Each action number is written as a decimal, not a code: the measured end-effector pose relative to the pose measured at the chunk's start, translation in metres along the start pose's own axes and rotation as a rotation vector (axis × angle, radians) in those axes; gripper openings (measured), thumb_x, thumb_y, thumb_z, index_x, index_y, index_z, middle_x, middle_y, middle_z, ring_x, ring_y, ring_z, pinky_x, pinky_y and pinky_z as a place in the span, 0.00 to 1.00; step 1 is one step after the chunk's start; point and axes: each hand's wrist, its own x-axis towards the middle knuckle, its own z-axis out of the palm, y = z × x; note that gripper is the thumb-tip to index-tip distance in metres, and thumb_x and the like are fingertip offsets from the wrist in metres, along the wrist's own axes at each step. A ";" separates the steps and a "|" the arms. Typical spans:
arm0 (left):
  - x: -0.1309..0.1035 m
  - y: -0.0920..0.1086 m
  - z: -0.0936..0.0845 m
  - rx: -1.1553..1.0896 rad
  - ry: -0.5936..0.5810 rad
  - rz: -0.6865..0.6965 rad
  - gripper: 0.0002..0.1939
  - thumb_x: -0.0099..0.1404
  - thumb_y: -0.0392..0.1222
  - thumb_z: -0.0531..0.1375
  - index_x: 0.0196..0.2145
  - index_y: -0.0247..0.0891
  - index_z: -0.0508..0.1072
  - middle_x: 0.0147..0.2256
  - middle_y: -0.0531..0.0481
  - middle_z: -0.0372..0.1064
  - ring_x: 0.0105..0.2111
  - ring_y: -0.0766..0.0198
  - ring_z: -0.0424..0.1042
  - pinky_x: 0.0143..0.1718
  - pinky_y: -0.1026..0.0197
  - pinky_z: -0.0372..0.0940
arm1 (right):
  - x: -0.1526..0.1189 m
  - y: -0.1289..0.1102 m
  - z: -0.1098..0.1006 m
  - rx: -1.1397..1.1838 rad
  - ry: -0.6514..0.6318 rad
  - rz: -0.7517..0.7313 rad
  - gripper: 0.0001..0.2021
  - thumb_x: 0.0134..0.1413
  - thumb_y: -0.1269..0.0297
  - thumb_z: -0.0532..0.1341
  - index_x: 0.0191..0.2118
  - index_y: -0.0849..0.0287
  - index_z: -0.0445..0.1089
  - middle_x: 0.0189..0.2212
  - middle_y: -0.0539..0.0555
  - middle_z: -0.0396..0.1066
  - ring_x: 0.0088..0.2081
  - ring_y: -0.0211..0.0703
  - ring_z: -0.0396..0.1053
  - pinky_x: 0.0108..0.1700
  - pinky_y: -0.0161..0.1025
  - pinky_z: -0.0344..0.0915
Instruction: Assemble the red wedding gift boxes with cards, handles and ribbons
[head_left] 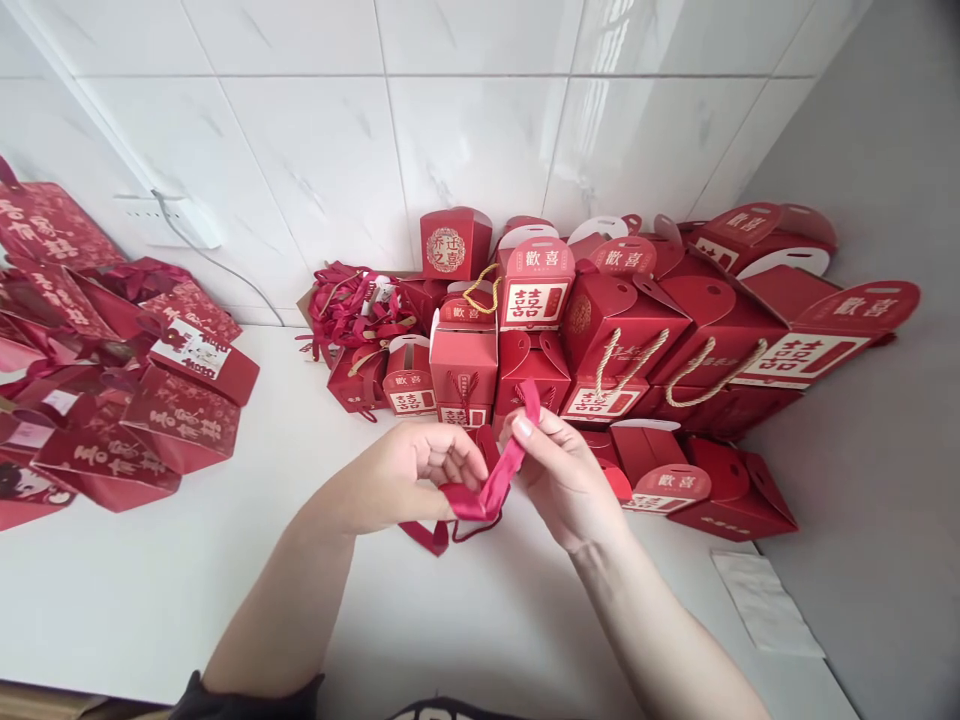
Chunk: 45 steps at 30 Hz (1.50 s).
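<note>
A crimson satin ribbon (501, 478) stretches between my two hands above the white table. My left hand (409, 475) is curled, its thumb and fingers closed on the lower part of the ribbon. One end dangles below that hand. Between thumb and forefinger, my right hand (561, 470) pinches the upper part, and a short end sticks up past the thumb. A thin dark red cord (480, 532) loops beneath the ribbon; what it is fastened to is hidden. Just beyond my hands stands a red gift box (463, 350) with a tassel-like cord on its front.
Stacked red gift boxes (630, 315) fill the back right, some with gold rope handles. A heap of ribbons (360, 305) lies at their left. More red boxes (180, 410) cluster at far left. A folded white tissue (765, 600) lies by the grey wall (885, 350).
</note>
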 end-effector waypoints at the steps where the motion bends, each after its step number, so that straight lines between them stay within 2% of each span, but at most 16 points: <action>1: 0.001 -0.001 -0.003 -0.013 -0.049 -0.007 0.13 0.55 0.36 0.69 0.39 0.35 0.75 0.33 0.48 0.75 0.32 0.65 0.74 0.35 0.64 0.71 | 0.001 -0.004 -0.003 -0.020 0.031 -0.031 0.07 0.51 0.60 0.71 0.32 0.57 0.77 0.23 0.45 0.65 0.25 0.29 0.59 0.30 0.28 0.60; 4: 0.001 -0.001 -0.013 -0.042 -0.140 -0.035 0.16 0.55 0.39 0.69 0.42 0.35 0.76 0.32 0.48 0.75 0.29 0.64 0.75 0.28 0.65 0.70 | 0.003 -0.015 -0.013 -0.108 0.097 -0.122 0.10 0.53 0.56 0.69 0.37 0.56 0.79 0.24 0.47 0.71 0.26 0.31 0.63 0.31 0.29 0.63; 7: -0.002 0.001 -0.018 -0.027 -0.163 -0.050 0.13 0.55 0.43 0.70 0.37 0.34 0.78 0.30 0.47 0.76 0.28 0.62 0.76 0.28 0.63 0.72 | 0.004 -0.023 -0.018 -0.142 0.136 -0.199 0.10 0.55 0.55 0.67 0.38 0.54 0.79 0.29 0.50 0.77 0.30 0.34 0.70 0.35 0.32 0.68; 10: -0.003 0.003 -0.016 -0.019 -0.116 -0.071 0.13 0.57 0.48 0.68 0.31 0.34 0.78 0.27 0.46 0.75 0.25 0.62 0.75 0.26 0.63 0.72 | 0.004 -0.027 -0.021 -0.161 0.148 -0.213 0.10 0.57 0.55 0.65 0.39 0.54 0.79 0.33 0.52 0.79 0.36 0.39 0.75 0.40 0.36 0.71; 13: -0.005 0.005 -0.010 0.141 0.009 -0.103 0.15 0.60 0.50 0.65 0.27 0.34 0.78 0.24 0.46 0.75 0.23 0.63 0.74 0.21 0.66 0.67 | 0.005 -0.034 -0.024 -0.175 0.213 -0.256 0.11 0.58 0.55 0.64 0.40 0.56 0.77 0.35 0.53 0.79 0.38 0.42 0.77 0.41 0.38 0.73; 17: -0.011 0.006 0.000 0.573 0.179 0.089 0.15 0.64 0.48 0.62 0.24 0.38 0.79 0.21 0.50 0.72 0.19 0.69 0.66 0.21 0.67 0.58 | 0.004 -0.055 -0.035 -0.139 0.347 -0.482 0.07 0.59 0.58 0.63 0.38 0.55 0.75 0.36 0.50 0.76 0.39 0.39 0.75 0.46 0.39 0.72; 20: -0.021 0.009 0.005 0.764 0.074 0.234 0.16 0.67 0.46 0.59 0.23 0.41 0.78 0.19 0.52 0.69 0.19 0.68 0.63 0.23 0.64 0.54 | -0.002 -0.075 -0.043 -0.286 0.369 -0.552 0.10 0.60 0.54 0.61 0.38 0.54 0.73 0.34 0.51 0.74 0.39 0.42 0.74 0.42 0.42 0.71; 23: -0.029 0.013 0.004 0.732 -0.204 0.244 0.16 0.67 0.46 0.59 0.24 0.43 0.78 0.22 0.50 0.72 0.23 0.65 0.69 0.28 0.62 0.59 | -0.014 -0.090 -0.047 -0.465 0.358 -0.490 0.14 0.58 0.49 0.61 0.38 0.54 0.72 0.29 0.53 0.72 0.34 0.45 0.73 0.35 0.44 0.70; 25: -0.028 0.014 0.000 0.680 -0.348 0.210 0.09 0.64 0.48 0.62 0.31 0.45 0.80 0.30 0.49 0.78 0.31 0.61 0.75 0.36 0.62 0.63 | -0.023 -0.098 -0.050 -0.524 0.340 -0.456 0.14 0.57 0.48 0.61 0.38 0.54 0.71 0.25 0.52 0.69 0.29 0.44 0.70 0.31 0.44 0.67; 27: -0.020 0.011 -0.004 0.688 -0.310 0.154 0.11 0.63 0.52 0.63 0.38 0.46 0.80 0.39 0.49 0.78 0.39 0.58 0.76 0.42 0.62 0.65 | -0.032 -0.103 -0.054 -0.550 0.305 -0.438 0.14 0.58 0.48 0.61 0.36 0.54 0.70 0.19 0.50 0.64 0.22 0.41 0.64 0.26 0.42 0.62; 31: 0.013 -0.011 -0.005 0.859 0.115 0.071 0.23 0.58 0.60 0.63 0.45 0.43 0.75 0.48 0.46 0.72 0.47 0.51 0.71 0.47 0.56 0.64 | -0.035 -0.095 -0.052 -0.596 0.151 -0.340 0.10 0.61 0.54 0.60 0.32 0.53 0.66 0.13 0.42 0.49 0.16 0.34 0.45 0.20 0.36 0.44; 33: 0.029 -0.025 -0.004 0.925 0.185 0.075 0.33 0.53 0.61 0.66 0.52 0.41 0.71 0.52 0.43 0.69 0.52 0.47 0.67 0.51 0.52 0.63 | -0.026 -0.081 -0.045 -0.808 0.016 -0.168 0.13 0.61 0.54 0.60 0.29 0.55 0.64 0.17 0.43 0.52 0.19 0.33 0.48 0.22 0.35 0.45; 35: 0.040 -0.037 -0.005 0.942 0.129 0.084 0.36 0.53 0.57 0.67 0.56 0.41 0.68 0.54 0.42 0.68 0.56 0.46 0.64 0.55 0.51 0.61 | -0.013 -0.063 -0.040 -1.046 -0.159 0.023 0.16 0.62 0.51 0.57 0.28 0.56 0.63 0.21 0.45 0.56 0.22 0.35 0.53 0.24 0.35 0.50; 39: 0.045 -0.048 -0.024 0.875 -0.049 0.038 0.39 0.55 0.50 0.67 0.62 0.44 0.63 0.61 0.45 0.62 0.61 0.50 0.61 0.59 0.55 0.58 | 0.006 -0.035 -0.039 -1.393 -0.200 0.126 0.20 0.66 0.52 0.50 0.24 0.56 0.57 0.21 0.46 0.58 0.25 0.37 0.56 0.27 0.35 0.52; 42: 0.041 -0.050 -0.039 0.876 -0.117 0.020 0.33 0.57 0.47 0.65 0.60 0.47 0.66 0.66 0.49 0.55 0.65 0.51 0.56 0.62 0.55 0.54 | 0.011 -0.025 -0.042 -1.466 -0.237 0.235 0.20 0.66 0.51 0.49 0.24 0.56 0.57 0.21 0.47 0.61 0.24 0.37 0.58 0.27 0.35 0.52; 45: 0.039 -0.049 -0.043 0.882 -0.144 0.021 0.26 0.61 0.46 0.62 0.58 0.48 0.69 0.66 0.51 0.54 0.65 0.52 0.55 0.62 0.56 0.54 | 0.013 -0.020 -0.044 -1.449 -0.256 0.272 0.20 0.66 0.51 0.49 0.24 0.56 0.56 0.21 0.46 0.61 0.24 0.37 0.58 0.27 0.35 0.52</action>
